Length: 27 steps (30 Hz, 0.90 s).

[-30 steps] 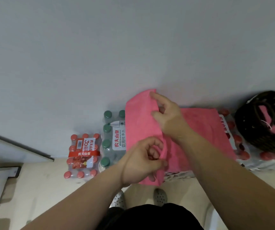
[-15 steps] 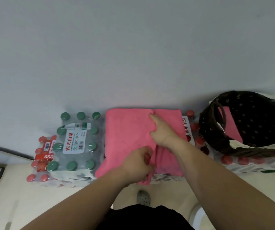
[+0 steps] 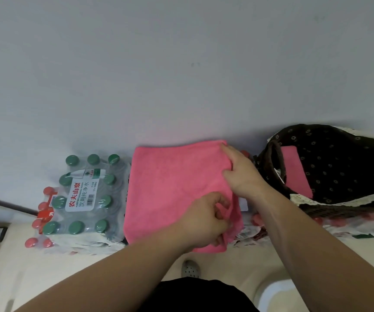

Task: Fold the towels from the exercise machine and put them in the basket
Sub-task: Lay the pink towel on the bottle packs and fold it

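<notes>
A pink towel (image 3: 172, 188) lies folded flat on top of a pack of bottles against the wall. My left hand (image 3: 206, 224) pinches its near right corner, fingers closed on the cloth. My right hand (image 3: 240, 174) grips the towel's right edge near the far corner. To the right stands a dark basket (image 3: 343, 206) with a dotted lining and lace trim; a folded pink towel (image 3: 295, 172) lies inside it.
A shrink-wrapped pack of green-capped water bottles (image 3: 87, 197) stands left of the towel, with red-capped bottles (image 3: 44, 212) beside it. More red-capped bottles (image 3: 316, 220) sit under the basket. A grey wall rises behind. My shoe (image 3: 190, 269) shows on the beige floor.
The raised half of the towel has been laid down over the rest, so it lies flat and folded. Both hands moved to its right edge. The view shifted right, showing more of the basket.
</notes>
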Available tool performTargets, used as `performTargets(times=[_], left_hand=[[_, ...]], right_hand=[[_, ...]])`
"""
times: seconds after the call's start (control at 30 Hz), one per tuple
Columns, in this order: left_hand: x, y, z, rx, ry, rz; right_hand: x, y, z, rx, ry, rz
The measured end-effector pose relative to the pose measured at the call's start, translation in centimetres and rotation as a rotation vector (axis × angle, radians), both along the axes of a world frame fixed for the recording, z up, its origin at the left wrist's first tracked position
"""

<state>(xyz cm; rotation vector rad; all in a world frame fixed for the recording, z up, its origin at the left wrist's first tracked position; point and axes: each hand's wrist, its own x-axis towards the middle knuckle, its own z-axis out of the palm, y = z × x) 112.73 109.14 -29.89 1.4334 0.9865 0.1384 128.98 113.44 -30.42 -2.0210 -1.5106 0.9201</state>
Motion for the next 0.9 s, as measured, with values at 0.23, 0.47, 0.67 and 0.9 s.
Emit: performTargets(times=[0.23, 0.47, 0.67, 0.9], left_hand=[[0.1, 0.3, -1.2, 0.023, 0.073, -0.025], [-7.9, 1.3, -1.4, 0.407, 0.245, 0.361], [-14.5, 0.0, -2.5, 0.534, 0.492, 0.688], [-16.1, -1.7, -4.1, 0.318, 0.586, 0.589]], right_hand=[[-0.8, -0.7, -1.6, -0.186, -0.438, 0.101], [-5.9, -0.4, -0.2, -0.034, -0.562, 0.26], [-13.1, 2.3, -0.3, -0.003, -0.465, 0.469], [-19.2, 6.0, -0.8, -0.147, -0.509, 0.566]])
